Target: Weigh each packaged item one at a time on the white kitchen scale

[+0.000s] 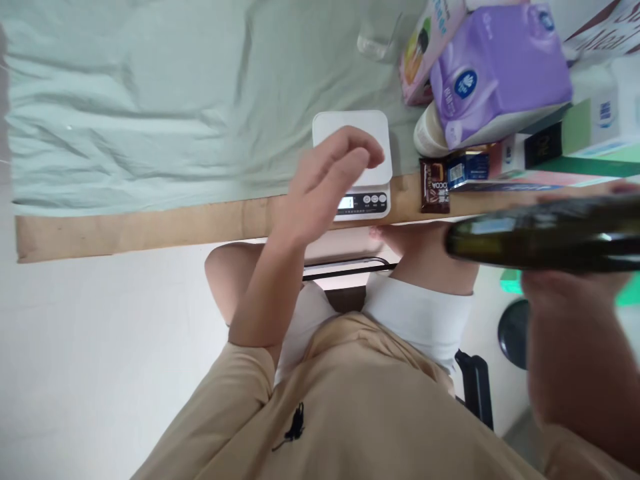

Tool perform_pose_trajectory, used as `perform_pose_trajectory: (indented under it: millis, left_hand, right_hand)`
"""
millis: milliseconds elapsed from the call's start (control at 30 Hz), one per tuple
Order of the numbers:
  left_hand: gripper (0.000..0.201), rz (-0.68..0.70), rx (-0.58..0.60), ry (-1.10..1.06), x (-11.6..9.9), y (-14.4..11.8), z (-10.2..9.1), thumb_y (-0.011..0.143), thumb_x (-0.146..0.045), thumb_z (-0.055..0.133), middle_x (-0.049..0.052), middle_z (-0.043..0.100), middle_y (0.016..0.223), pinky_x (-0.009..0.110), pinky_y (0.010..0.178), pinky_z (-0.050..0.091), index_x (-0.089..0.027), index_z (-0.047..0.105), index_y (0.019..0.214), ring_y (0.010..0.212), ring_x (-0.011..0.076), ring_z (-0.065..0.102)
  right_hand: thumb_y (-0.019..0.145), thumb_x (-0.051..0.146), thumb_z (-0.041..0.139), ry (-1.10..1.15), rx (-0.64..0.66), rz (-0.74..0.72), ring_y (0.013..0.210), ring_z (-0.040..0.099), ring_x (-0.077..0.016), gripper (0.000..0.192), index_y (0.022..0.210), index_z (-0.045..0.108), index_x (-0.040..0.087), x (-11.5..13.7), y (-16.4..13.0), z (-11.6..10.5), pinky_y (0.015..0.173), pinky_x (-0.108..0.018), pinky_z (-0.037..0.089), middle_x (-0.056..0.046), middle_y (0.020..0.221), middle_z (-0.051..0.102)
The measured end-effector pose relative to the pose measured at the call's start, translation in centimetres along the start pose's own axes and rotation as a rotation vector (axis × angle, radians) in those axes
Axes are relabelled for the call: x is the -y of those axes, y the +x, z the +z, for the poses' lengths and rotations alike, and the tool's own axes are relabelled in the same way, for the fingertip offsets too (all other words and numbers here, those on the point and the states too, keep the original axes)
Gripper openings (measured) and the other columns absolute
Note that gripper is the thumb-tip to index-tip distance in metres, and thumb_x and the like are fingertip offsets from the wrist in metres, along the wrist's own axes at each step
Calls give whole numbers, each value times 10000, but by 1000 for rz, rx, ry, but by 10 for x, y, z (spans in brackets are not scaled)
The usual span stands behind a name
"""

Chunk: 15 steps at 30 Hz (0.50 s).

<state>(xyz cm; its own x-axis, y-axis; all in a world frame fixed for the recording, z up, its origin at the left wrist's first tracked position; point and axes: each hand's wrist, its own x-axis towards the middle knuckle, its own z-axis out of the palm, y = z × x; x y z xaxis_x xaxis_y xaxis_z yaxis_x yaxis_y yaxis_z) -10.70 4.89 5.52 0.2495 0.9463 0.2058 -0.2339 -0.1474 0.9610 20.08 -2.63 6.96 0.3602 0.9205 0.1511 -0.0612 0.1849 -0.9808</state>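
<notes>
On the green-clothed tabletop [125, 100] my left hand [325, 187] hovers open over the scale [373, 127], while my right hand [570, 313] has its grip seemingly clamped on the dark bottle [540, 233], best kept level.

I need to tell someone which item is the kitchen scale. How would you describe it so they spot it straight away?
Start at the pale green cloth covering the table and follow its near edge to the white kitchen scale, under the left hand. Unlike the colourful packets to its right, it is flat, plain white, with a small display and round buttons.
</notes>
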Motion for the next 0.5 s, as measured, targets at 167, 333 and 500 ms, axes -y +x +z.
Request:
perform_pose_trajectory:
  millis: [167, 333, 500]
  left_hand:
    - [523, 193, 187, -30, 17, 6, 10, 1076, -631, 474, -12, 640, 1551, 472, 1362, 404, -325, 654, 1461, 1555, 284, 543]
    - [716, 433, 255, -84, 40, 32, -8, 1021, -760, 423, -57, 481, 1701, 532, 1436, 253, -402, 429, 1641, 1706, 326, 300]
    - [761, 197, -34, -19, 28, 35, -3, 886, -907, 493, -32, 563, 1604, 452, 1376, 407, -426, 591, 1467, 1709, 286, 303]
  right_hand:
    - [437, 495, 1072, 86, 430, -408, 1169, 762, -210, 1074, 1412, 623, 477, -46, 39, 91, 1035, -426, 694, 49, 1272, 741]
    - [511, 673, 999, 89, 481, -287, 1394, 649, -217, 975, 1345, 581, 391, -51, 73, 166, 1143, -402, 648, 39, 1432, 652]
    - [487, 812, 866, 205, 651, -210, 1465, 609, -286, 1172, 1521, 472, 426, -77, 97, 184, 1159, -505, 631, 38, 1469, 631]
